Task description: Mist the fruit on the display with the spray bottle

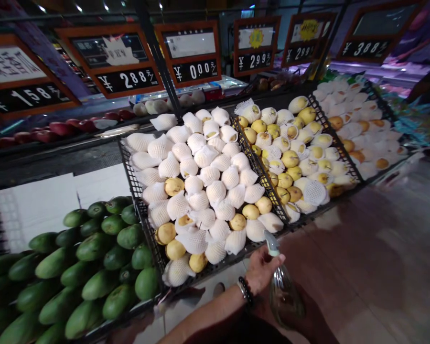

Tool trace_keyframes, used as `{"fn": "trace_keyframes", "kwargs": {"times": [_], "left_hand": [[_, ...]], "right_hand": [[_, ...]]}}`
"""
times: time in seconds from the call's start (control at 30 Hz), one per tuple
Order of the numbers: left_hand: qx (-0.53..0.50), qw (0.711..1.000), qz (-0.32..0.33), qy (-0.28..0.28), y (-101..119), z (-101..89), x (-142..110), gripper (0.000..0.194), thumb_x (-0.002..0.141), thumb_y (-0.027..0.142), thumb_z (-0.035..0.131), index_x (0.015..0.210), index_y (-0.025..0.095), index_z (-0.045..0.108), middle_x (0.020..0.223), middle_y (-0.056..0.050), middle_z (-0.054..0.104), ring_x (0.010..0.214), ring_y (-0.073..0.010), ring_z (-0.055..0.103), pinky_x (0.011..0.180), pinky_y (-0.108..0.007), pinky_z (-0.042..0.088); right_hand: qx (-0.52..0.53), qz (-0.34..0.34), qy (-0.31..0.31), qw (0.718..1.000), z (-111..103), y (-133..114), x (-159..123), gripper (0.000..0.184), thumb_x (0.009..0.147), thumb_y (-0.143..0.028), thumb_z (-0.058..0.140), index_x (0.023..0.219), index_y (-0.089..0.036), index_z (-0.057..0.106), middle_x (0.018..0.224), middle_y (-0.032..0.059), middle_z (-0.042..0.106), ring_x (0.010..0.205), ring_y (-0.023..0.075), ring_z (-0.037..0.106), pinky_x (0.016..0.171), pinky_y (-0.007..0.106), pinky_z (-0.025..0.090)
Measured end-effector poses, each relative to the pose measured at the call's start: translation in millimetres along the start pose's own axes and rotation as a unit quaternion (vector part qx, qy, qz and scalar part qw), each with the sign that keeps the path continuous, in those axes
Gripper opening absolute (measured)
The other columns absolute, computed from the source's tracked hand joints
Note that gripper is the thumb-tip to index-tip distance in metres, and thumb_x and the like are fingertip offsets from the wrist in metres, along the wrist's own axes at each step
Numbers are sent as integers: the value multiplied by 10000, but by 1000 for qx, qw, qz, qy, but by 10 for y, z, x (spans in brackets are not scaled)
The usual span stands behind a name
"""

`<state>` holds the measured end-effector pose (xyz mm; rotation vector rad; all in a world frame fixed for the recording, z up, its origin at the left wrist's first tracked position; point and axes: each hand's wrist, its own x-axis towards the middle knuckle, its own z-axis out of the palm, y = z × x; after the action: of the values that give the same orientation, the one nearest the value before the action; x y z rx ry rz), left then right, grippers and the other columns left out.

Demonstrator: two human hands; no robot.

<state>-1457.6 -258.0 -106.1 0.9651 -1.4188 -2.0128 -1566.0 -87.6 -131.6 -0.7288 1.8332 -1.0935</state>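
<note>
**Q.** Fig. 1, head view. What does the hand hold, and where is it?

**A.** My left hand, a beaded bracelet at the wrist, is closed around the neck of a clear spray bottle. The thumb lies over the top, just below the nozzle. The bottle hangs low in the frame, just beside the front rim of the black wire crate and not touching it. A dark shape lies under the bottle. I cannot tell whether it is my right hand, nor how that hand is set.

**Q.** Which step is in hand?

**A.** I judge that the bottle is carried at the ready, short of the pears, most of which sit in white foam netting. The nozzle points up and toward the crate. A next move would call for raising the bottle above the rim and moving a finger to the trigger.

**Q.** Edges and free room?

**A.** The crate's front rim is the nearest edge. To its left is a heap of green fruit, and to its right a second crate of yellow pears. The price boards hang well above. The tiled floor to the right and behind gives open room, so the arm can swing there without obstruction.
</note>
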Motion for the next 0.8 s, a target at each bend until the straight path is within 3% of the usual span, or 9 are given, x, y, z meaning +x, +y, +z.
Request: {"fn": "trace_keyframes", "kwargs": {"times": [0.1,0.2,0.4,0.57,0.8], "left_hand": [[3,1000,9,-4,60,189,103,702,823,860,833,844,196,606,788,25,507,746,-138,414,726,-325,357],[24,999,31,1,200,312,275,712,787,854,872,912,191,644,827,15,561,776,-148,448,743,-322,383],[50,994,89,39,693,458,571,636,836,792,875,944,185,717,829,-7,621,785,-166,500,716,-317,404],[35,986,137,93,1176,498,657,580,911,763,823,976,193,737,862,-31,694,785,-178,566,733,-327,465],[-8,974,191,118,1670,340,885,558,909,668,893,1198,214,746,1128,-58,775,980,-199,676,890,-334,530]], "right_hand": [[-32,-30,-5,999,-212,-76,63,660,673,-584,940,1211,-244,768,1042,112,864,987,434,831,864,515,695],[-43,-77,-16,996,-471,-325,172,579,721,-592,923,1173,-264,769,1050,102,861,989,408,822,904,501,690],[45,-103,-124,986,-819,-901,430,684,848,-595,878,1395,-255,649,1200,100,823,1115,383,779,1009,509,641],[99,-141,-131,976,-792,-1139,701,900,799,-603,929,1542,-295,524,1379,123,766,1261,412,736,1055,542,623],[152,-181,-174,956,-612,-1486,1098,804,842,-518,930,1508,-292,539,1310,96,781,1189,362,747,1062,512,608]]}}
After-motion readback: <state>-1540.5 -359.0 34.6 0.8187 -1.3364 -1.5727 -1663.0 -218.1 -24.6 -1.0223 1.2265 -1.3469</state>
